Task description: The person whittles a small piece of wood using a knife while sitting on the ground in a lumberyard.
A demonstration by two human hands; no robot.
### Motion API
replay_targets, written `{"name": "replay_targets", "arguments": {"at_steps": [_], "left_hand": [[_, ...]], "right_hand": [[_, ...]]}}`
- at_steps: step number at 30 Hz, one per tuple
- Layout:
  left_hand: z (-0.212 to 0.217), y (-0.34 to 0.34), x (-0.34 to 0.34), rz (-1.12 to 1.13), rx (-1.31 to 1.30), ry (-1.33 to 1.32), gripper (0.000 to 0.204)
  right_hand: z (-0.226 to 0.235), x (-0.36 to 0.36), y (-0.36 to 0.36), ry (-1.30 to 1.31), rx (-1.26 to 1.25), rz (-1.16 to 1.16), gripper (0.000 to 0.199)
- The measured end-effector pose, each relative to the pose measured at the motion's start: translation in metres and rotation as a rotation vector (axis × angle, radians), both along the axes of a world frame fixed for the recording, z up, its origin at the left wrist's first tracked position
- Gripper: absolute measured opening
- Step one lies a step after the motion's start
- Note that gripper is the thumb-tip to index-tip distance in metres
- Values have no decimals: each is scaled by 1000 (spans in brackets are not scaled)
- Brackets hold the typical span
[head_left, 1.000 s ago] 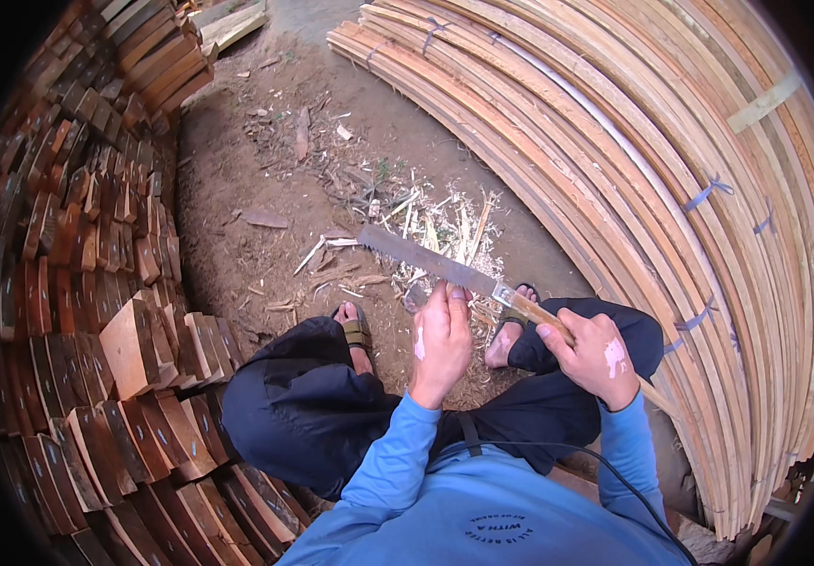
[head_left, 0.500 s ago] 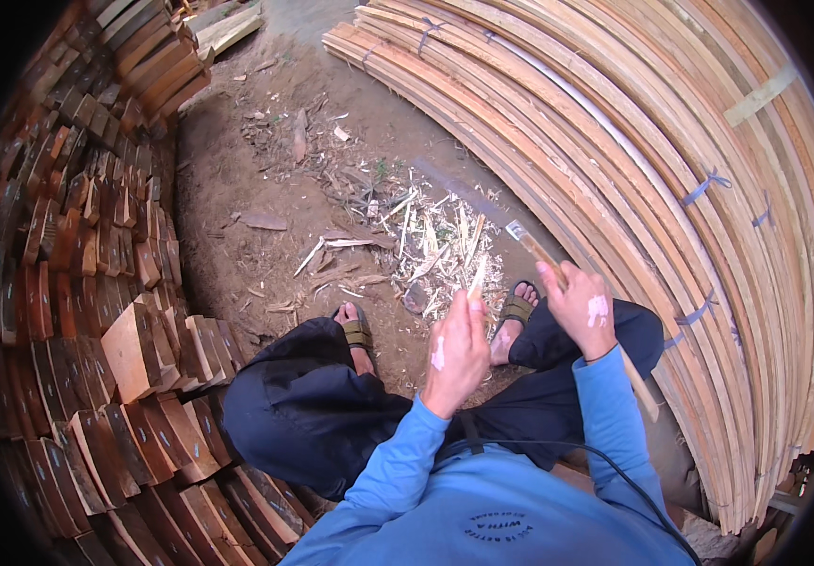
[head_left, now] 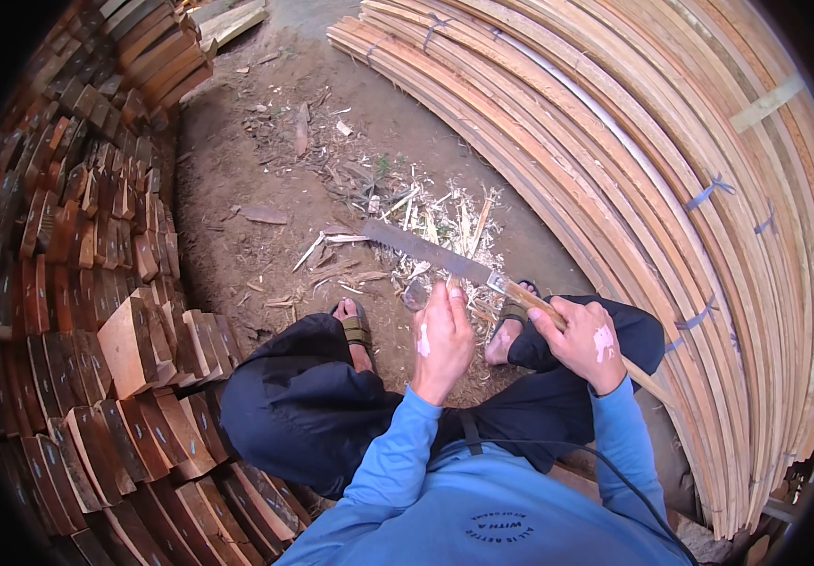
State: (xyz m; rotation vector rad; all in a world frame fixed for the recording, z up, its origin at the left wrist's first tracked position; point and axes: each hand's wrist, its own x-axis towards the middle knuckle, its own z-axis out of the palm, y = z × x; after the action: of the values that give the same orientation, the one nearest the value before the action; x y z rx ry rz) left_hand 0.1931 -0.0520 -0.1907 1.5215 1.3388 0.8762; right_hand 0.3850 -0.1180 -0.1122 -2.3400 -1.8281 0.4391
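My right hand [head_left: 588,341] grips the long wooden handle of a handsaw [head_left: 431,253], its thumb lying along the handle near the metal collar. The dull grey blade has teeth on one edge and points to the far left, across the space just past my left hand [head_left: 443,340]. The fingers of that hand are closed around a short pale piece of wood [head_left: 451,280]. Only a little of this piece shows at the fingertips, close to the blade; hand and blade hide the rest. Whether the blade touches the wood I cannot tell.
Wood shavings and splinters [head_left: 468,222] litter the dirt ground ahead of my sandalled feet. Long sawn strips [head_left: 558,123], tied in bundles, lie along the right. Stacked short timber blocks [head_left: 133,349] rise on the left, close to my knee.
The saw blade has swung left and nearer, over the end of the wood piece. My right hand has moved down slightly; my left hand has shifted a little left.
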Motion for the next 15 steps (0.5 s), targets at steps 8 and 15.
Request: {"name": "replay_targets", "arguments": {"at_steps": [8,15], "left_hand": [[-8,11,-2,84,71,70,21],[8,2,1,-11,37,108,16]], "right_hand": [[-13,-16,20,18,-18,-47,50],[-25,19,30,86,49,-193,54]]}}
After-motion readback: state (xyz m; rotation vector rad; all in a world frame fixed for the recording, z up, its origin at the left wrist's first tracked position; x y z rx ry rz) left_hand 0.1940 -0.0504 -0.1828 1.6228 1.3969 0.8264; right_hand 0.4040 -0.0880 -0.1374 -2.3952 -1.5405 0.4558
